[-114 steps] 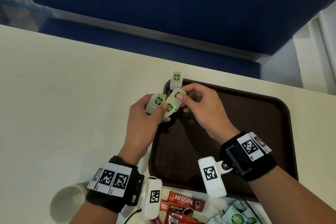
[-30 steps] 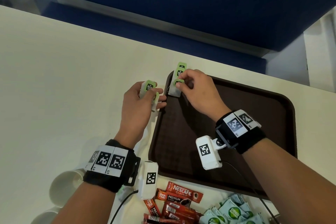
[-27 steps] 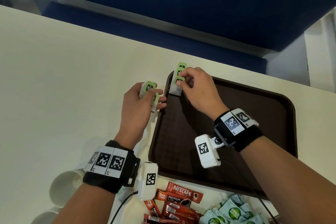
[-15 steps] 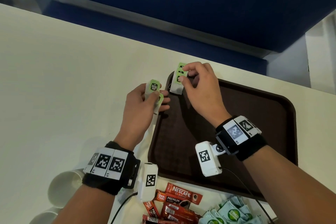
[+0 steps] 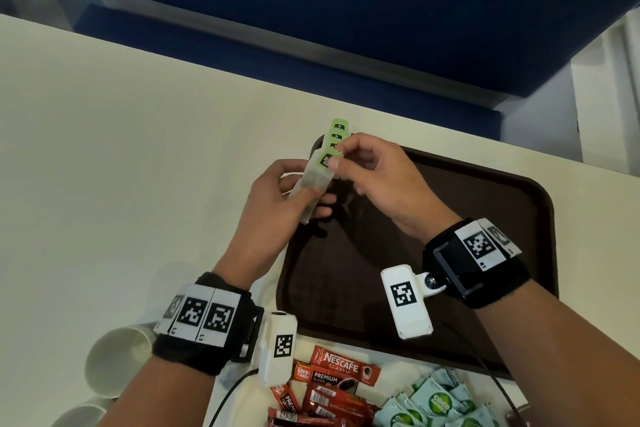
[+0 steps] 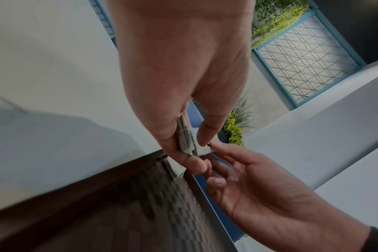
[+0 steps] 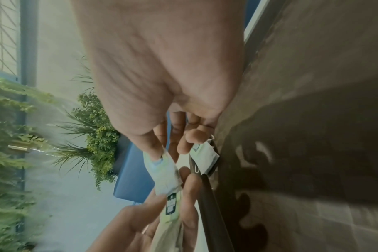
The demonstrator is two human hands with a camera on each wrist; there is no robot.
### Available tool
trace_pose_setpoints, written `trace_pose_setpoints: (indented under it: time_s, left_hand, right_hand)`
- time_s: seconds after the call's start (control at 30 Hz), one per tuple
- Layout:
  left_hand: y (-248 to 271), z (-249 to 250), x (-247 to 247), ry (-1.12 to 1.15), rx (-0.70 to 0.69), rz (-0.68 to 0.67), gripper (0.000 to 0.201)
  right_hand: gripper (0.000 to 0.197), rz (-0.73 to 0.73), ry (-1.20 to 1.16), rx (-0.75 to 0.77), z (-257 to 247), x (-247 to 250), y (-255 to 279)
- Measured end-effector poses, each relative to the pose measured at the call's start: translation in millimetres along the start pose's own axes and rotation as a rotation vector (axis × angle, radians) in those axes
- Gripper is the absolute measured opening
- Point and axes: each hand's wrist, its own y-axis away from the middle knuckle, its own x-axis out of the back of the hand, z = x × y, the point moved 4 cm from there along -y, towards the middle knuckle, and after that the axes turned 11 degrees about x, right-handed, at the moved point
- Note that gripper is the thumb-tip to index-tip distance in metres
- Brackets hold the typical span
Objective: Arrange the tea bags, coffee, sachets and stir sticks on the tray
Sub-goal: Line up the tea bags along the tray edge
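My left hand (image 5: pixel 311 199) grips a small bundle of white tea bags (image 5: pixel 309 184) with green tags, just left of the brown tray (image 5: pixel 467 253). My right hand (image 5: pixel 336 157) pinches the green tag of the top tea bag (image 5: pixel 327 159) in that bundle. The left wrist view shows the bundle (image 6: pixel 185 136) between my left thumb and fingers, with the right fingertips (image 6: pixel 218 148) on the tag. Several tea bags (image 5: pixel 338 131) lie overlapped at the tray's far left corner. One of them (image 7: pixel 203 157) shows in the right wrist view, beside the pinched tea bag (image 7: pixel 162 168).
Red coffee sticks (image 5: pixel 341 374) and green sachets (image 5: pixel 433 402) lie on the table in front of the tray. White cups (image 5: pixel 116 362) stand at the near left. The table's far edge runs close behind the tray corner.
My right hand has left the tea bags laid at the tray corner and come back to my left hand, where it now pinches a tag. The left hand has shifted slightly right.
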Motion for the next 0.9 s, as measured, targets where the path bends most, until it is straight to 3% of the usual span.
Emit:
trace_pose_setpoints:
  time_s: [0.13,0.23,0.5,0.9]
  left_hand:
    - [0.2,-1.9,4.1,0.002,-0.006,0.012,0.04]
    - [0.6,-2.1,8.6,0.018,-0.013,0.06,0.036]
    - [1.9,-2.3,20.8,0.044,-0.071,0.193,0.03]
    - [4.1,3.4,24.3,0.047,-0.079,0.215,0.027]
  right_hand:
    - [0.008,0.178,-0.019,0.008,4.6,12.2,0.2]
    - [0.007,0.253,0.07,0.012,10.6,17.8,-0.7]
    - [0.011,0.122,0.228,0.009,26.6,-1.7,-1.5]
    - [0.01,0.161,0.359,0.094,23.0,-12.8,-10.0]
